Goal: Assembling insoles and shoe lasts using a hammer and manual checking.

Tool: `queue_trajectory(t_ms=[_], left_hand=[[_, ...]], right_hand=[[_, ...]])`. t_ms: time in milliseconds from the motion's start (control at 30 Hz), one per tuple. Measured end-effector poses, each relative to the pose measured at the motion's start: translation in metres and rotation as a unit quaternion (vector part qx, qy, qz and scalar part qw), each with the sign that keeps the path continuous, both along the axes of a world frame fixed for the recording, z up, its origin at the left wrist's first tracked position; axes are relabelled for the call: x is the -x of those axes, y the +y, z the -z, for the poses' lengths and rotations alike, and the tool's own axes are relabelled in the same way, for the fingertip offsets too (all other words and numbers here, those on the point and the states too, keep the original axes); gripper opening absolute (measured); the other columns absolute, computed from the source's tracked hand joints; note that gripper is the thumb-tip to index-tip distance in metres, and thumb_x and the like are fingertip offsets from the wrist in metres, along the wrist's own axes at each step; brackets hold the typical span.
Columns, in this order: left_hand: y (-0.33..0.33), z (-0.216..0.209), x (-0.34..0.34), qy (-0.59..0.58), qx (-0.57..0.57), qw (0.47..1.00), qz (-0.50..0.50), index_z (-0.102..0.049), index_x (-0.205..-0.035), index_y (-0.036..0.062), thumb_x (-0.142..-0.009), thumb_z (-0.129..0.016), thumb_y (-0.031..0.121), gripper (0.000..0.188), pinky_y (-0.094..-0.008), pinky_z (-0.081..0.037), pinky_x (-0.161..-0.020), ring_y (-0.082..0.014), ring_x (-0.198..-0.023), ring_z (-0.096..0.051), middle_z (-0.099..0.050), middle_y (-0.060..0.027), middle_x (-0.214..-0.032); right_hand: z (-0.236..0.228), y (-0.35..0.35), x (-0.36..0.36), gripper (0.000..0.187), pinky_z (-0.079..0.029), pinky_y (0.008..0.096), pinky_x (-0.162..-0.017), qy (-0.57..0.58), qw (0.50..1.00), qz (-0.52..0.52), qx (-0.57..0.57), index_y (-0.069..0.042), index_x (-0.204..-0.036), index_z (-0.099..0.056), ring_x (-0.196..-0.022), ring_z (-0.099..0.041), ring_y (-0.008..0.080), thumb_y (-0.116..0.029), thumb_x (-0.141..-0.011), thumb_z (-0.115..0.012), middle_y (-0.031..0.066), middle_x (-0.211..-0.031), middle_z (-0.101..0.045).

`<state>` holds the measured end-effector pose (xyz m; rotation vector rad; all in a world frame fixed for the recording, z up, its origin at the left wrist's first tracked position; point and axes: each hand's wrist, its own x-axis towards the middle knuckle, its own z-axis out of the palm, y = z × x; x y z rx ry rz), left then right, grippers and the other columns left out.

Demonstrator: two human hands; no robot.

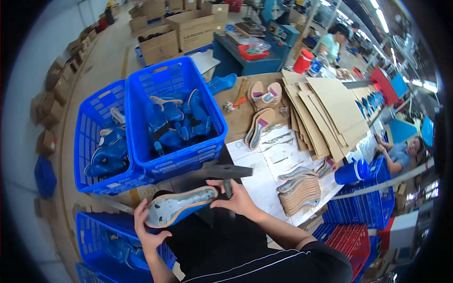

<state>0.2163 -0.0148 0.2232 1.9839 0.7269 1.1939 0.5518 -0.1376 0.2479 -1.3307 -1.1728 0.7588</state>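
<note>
A blue shoe (pixel 181 205) lies across my lap with its grey, spotted underside up and a tan rim round it. My left hand (pixel 147 231) grips its wider left end, thumb below and fingers along the far edge. At the narrower right end, my right hand (pixel 236 202) touches the shoe with thumb and fingers. That same hand has a hammer (pixel 230 170) in it, the dark metal head standing above the fingers. Part of the hammer's handle is hidden by the hand.
Blue crates (pixel 177 158) of blue shoes stand at the left, another crate (pixel 113 217) below. On the table lie stacked insoles (pixel 299 191), loose insole pairs (pixel 259 127) and cardboard sheets (pixel 330 115). A blue jug (pixel 349 173) stands right; a co-worker (pixel 401 158) sits beyond it.
</note>
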Motion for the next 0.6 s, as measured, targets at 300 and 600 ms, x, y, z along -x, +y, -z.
queue_trajectory(t_ms=[300,600], left_hand=[[0.006,-0.037,-0.020,0.182,-0.138,0.973,0.028,-0.077,-0.125,0.0105,-0.086,-0.081,0.055,0.060,-0.0528,-0.051,-0.105,-0.0456,-0.129,-0.060,-0.061,-0.0193,-0.152],[0.000,-0.042,-0.036,0.192,-0.171,0.966,-0.040,-0.076,-0.124,0.0041,-0.098,-0.070,0.048,0.052,-0.0512,-0.055,-0.096,-0.0445,-0.114,-0.067,-0.068,-0.0217,-0.141]], right_hand=[[-0.012,0.010,0.004,0.057,-0.054,0.0435,-0.107,-0.180,0.981,-0.073,-0.005,-0.002,-0.139,-0.062,-0.130,-0.062,0.0361,-0.020,-0.090,-0.085,0.0160,-0.139,-0.065],[-0.004,0.017,-0.010,0.022,-0.054,0.0441,-0.106,-0.293,0.946,-0.107,-0.089,0.002,-0.107,-0.059,-0.127,-0.064,0.0385,-0.010,-0.093,-0.072,0.0208,-0.134,-0.067]])
